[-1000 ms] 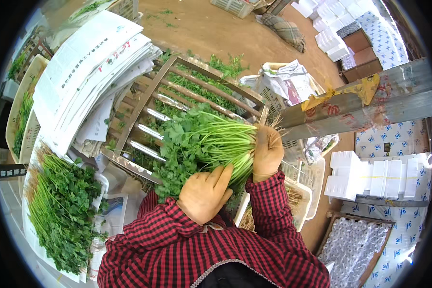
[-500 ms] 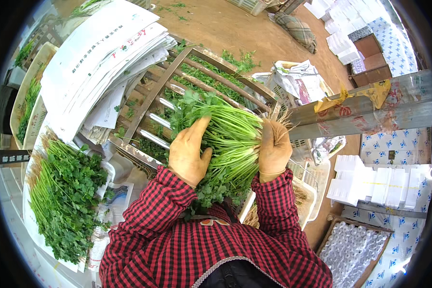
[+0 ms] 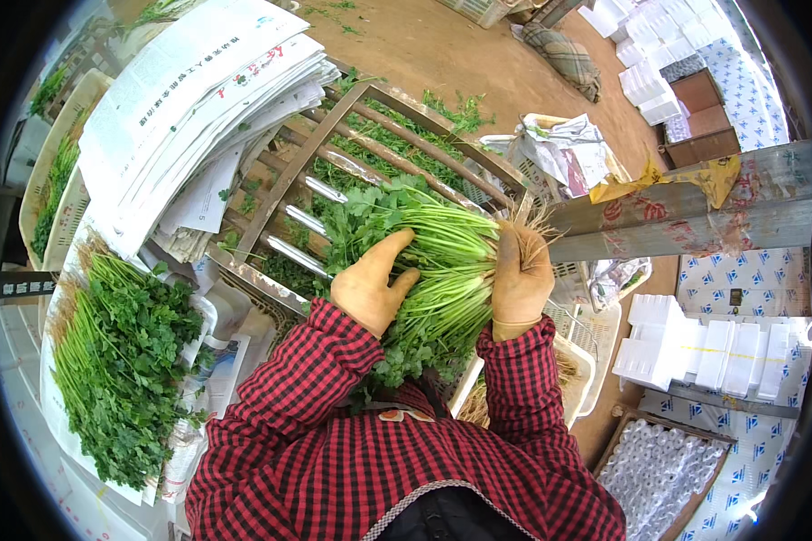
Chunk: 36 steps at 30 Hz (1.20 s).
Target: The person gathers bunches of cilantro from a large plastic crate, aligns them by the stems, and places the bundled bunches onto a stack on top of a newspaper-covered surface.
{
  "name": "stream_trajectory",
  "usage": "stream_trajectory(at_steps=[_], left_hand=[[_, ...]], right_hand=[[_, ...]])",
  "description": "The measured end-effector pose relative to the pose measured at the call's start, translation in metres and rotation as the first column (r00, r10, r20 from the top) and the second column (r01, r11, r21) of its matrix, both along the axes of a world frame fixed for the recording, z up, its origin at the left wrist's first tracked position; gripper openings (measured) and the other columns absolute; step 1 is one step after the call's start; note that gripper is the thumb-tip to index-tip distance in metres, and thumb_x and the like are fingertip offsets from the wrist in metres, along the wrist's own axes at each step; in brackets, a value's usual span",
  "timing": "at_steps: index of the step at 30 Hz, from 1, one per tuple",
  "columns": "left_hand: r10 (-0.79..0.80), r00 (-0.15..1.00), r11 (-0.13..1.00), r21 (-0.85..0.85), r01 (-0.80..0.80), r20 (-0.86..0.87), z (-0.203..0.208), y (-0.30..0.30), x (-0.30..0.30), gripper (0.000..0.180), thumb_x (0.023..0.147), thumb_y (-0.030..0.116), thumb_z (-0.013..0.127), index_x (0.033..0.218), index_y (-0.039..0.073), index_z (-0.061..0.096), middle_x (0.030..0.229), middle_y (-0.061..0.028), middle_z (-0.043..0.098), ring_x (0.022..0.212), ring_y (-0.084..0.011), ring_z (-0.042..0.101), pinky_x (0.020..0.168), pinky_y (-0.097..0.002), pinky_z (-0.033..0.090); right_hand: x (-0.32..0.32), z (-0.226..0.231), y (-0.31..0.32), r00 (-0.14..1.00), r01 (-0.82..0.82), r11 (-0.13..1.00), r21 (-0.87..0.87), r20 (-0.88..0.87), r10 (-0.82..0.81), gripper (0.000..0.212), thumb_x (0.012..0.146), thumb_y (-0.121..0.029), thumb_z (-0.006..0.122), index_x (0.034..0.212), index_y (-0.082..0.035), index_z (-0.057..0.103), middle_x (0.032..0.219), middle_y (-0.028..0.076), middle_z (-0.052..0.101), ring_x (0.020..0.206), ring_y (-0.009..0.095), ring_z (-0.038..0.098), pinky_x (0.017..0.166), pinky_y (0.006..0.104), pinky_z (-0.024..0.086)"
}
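A bunch of coriander (image 3: pixel 451 261), with bright green stems, leafy tops and pale stringy roots, lies across both my gloved hands above a metal rack (image 3: pixel 268 206). My right hand (image 3: pixel 521 287) is closed around the root end, thumb on top, roots sticking out past it. At the leafy side, my left hand (image 3: pixel 370 284) grips the stems, thumb and forefinger apart on the near face; its other fingers are hidden behind the greens. To the left, a larger heap of coriander (image 3: pixel 126 361) rests on a white surface, its leaves toward me.
A thick stack of printed paper sheets (image 3: pixel 189 117) stands at the upper left. Loose greens (image 3: pixel 379 140) lie beneath the rack bars. A metal beam (image 3: pixel 677 216) with yellow tape reaches in from the right. White foam boxes (image 3: pixel 695 347) and crates (image 3: pixel 591 356) stand on the right.
My left hand has shifted slightly right and down along the stems. My right hand keeps its hold on the root end, and the whole view has moved a little.
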State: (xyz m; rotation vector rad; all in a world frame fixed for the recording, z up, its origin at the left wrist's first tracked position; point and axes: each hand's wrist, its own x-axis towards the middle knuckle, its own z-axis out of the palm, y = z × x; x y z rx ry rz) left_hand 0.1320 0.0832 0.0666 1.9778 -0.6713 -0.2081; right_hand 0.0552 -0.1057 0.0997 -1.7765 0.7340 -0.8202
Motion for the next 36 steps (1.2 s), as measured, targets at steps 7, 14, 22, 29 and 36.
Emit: stream_trajectory(at_steps=[7, 14, 22, 29, 36], left_hand=[[0.07, 0.997, 0.998, -0.001, -0.07, 0.012, -0.002, -0.013, 0.003, 0.067, 0.088, 0.015, 0.079, 0.148, 0.019, 0.05, 0.111, -0.0087, 0.077, 0.084, -0.0239, 0.075, 0.071, -0.033, 0.059], [-0.163, 0.696, 0.98, 0.196, 0.033, 0.699, 0.036, -0.004, 0.017, 0.061, 0.092, 0.008, 0.064, 0.151, 0.015, 0.052, 0.057, -0.0059, 0.059, 0.046, -0.0219, 0.057, 0.046, -0.0379, 0.047], [-0.504, 0.569, 0.693, -0.698, -0.182, -0.649, 0.09, 0.006, 0.031, 0.058, 0.093, 0.002, 0.066, 0.145, -0.005, 0.042, 0.096, -0.0135, 0.072, 0.079, -0.0201, 0.071, 0.069, -0.026, 0.055], [0.062, 0.89, 0.667, -0.645, -0.373, -0.451, 0.06, 0.04, 0.102, 0.038, 0.104, 0.01, 0.059, 0.139, -0.004, 0.052, 0.102, -0.0101, 0.072, 0.098, -0.0205, 0.07, 0.086, -0.0287, 0.055], [0.352, 0.777, 0.887, 0.078, -0.454, 0.522, 0.018, 0.059, 0.094, 0.046, 0.088, 0.009, 0.075, 0.133, 0.01, 0.065, 0.14, -0.0165, 0.062, 0.133, -0.0415, 0.053, 0.112, -0.0484, 0.043]], right_hand=[[0.003, 0.004, 0.003, 0.999, 0.017, 0.996, -0.089, -0.03, -0.02, 0.017, 0.1, -0.012, 0.07, 0.106, 0.003, 0.072, 0.086, 0.001, 0.071, 0.076, 0.004, 0.059, 0.07, 0.0222, 0.05], [0.002, -0.001, -0.005, 0.999, 0.025, 0.999, 0.04, -0.032, -0.023, 0.017, 0.1, -0.013, 0.071, 0.105, 0.003, 0.072, 0.082, -0.001, 0.069, 0.073, 0.003, 0.057, 0.065, 0.0218, 0.049], [0.006, 0.008, 0.007, 0.996, -0.014, 0.999, -0.029, -0.085, 0.011, 0.017, 0.1, -0.013, 0.071, 0.108, 0.002, 0.071, 0.083, -0.001, 0.069, 0.075, 0.004, 0.058, 0.068, 0.0216, 0.049], [-0.006, -0.004, -0.007, 1.0, 0.004, 0.999, -0.048, -0.004, -0.004, 0.02, 0.1, -0.014, 0.07, 0.111, 0.003, 0.07, 0.085, 0.0, 0.068, 0.074, 0.004, 0.056, 0.067, 0.0215, 0.049], [-0.001, 0.003, 0.003, 0.998, -0.047, 0.994, -0.101, -0.057, 0.041, 0.017, 0.102, -0.014, 0.068, 0.109, 0.001, 0.071, 0.085, -0.001, 0.068, 0.075, 0.004, 0.057, 0.068, 0.0233, 0.05]])
